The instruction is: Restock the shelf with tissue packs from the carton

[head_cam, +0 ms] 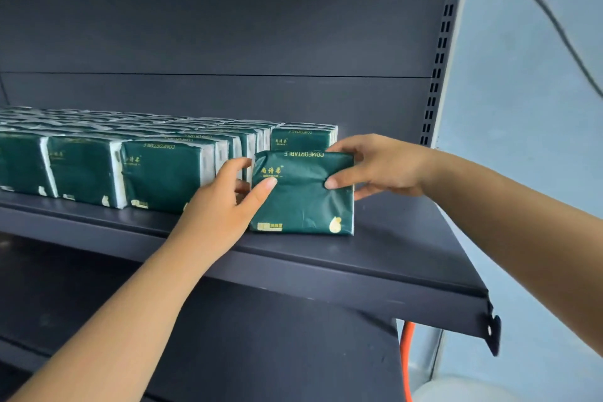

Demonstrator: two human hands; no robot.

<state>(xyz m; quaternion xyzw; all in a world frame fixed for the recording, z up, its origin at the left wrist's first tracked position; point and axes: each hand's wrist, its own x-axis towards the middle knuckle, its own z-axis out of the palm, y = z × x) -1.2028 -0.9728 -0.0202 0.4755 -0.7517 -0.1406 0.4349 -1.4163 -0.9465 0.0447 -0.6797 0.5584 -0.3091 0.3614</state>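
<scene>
Head view: a dark green tissue pack [303,192] stands upright near the front edge of the dark shelf [391,258], just right of the stocked row of packs [130,166]. The left hand [225,202] pinches its left edge; the right hand [375,166] pinches its upper right corner.

Rows of tissue packs [156,170] fill the shelf's [408,254] left — one held tissue pack [303,196] stands at their right end, near the front edge.
</scene>
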